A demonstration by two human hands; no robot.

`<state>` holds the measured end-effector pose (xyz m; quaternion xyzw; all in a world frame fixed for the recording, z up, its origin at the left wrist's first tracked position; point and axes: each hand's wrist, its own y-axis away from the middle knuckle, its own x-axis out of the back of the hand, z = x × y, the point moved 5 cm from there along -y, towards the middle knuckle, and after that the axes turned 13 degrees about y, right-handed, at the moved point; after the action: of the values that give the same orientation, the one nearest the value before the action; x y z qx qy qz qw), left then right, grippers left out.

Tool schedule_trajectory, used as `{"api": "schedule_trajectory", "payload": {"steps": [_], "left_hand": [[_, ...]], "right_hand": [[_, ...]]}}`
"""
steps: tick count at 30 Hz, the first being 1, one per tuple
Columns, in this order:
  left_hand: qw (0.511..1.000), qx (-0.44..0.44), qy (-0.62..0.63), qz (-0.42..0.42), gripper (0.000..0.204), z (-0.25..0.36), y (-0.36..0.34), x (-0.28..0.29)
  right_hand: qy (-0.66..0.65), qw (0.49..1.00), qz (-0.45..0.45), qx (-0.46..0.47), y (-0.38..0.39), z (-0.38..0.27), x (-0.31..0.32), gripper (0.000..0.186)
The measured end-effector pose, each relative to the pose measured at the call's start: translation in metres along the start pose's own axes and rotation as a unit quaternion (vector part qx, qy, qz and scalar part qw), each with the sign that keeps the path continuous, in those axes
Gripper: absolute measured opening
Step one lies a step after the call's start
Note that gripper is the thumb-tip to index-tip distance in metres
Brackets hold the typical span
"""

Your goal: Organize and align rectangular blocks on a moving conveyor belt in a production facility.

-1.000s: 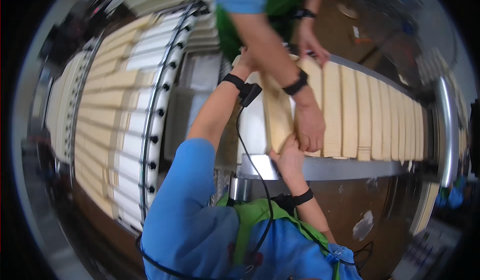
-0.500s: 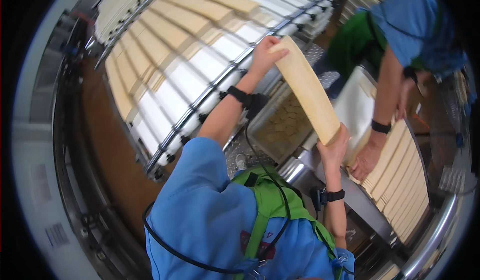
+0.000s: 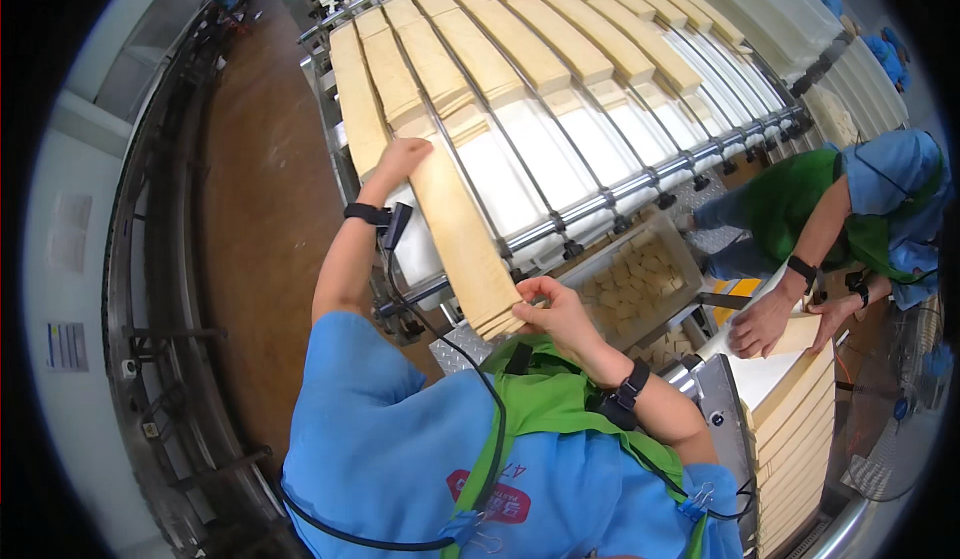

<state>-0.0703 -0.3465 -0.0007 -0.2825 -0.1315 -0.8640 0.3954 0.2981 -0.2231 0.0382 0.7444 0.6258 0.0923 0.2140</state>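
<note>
A long, pale-yellow, dough-like strip [image 3: 455,229] slants between my two hands, its near end showing several thin layers. My left hand [image 3: 402,162] grips its far end, over the near left part of the rod-divided conveyor [image 3: 590,139]. At the near end, my right hand [image 3: 562,321] pinches the strip's corner between thumb and fingers. Rows of similar pale strips [image 3: 500,29] lie in the lanes between the metal rods, beyond and beside my left hand. The strip crosses over the conveyor's front bar [image 3: 550,224].
A clear bin [image 3: 640,269] of small pale pieces stands below the conveyor's front edge. At right, a co-worker's hands [image 3: 765,324] are over a tray-like surface with a row of pale strips [image 3: 795,459]. A brown floor [image 3: 245,189] and metal rails lie to the left.
My hands have carried the strip leftward, from above the bin to the conveyor's left lanes. My view has turned, and the co-worker's hands have moved farther apart from the strips' near edge.
</note>
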Motion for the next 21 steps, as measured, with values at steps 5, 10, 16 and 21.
{"api": "schedule_trajectory", "payload": {"steps": [5, 10, 16, 21], "left_hand": [[0.984, -0.017, -0.171, -0.052, 0.044, 0.020, -0.028, 0.003], [0.913, -0.218, -0.337, -0.074, 0.041, 0.041, -0.025, 0.029], [0.909, -0.263, -0.302, 0.112, 0.029, 0.073, 0.002, 0.034], [0.959, -0.269, 0.080, -0.046, 0.030, 0.132, 0.092, -0.013]], "right_hand": [[0.017, 1.000, -0.018, -0.001, -0.016, -0.030, -0.014, 0.030], [0.052, 0.998, 0.013, 0.012, -0.033, -0.026, -0.022, 0.034], [0.123, 0.988, 0.068, 0.058, -0.080, -0.024, -0.034, 0.040], [0.260, 0.936, 0.159, 0.178, -0.100, -0.012, -0.021, 0.044]]}}
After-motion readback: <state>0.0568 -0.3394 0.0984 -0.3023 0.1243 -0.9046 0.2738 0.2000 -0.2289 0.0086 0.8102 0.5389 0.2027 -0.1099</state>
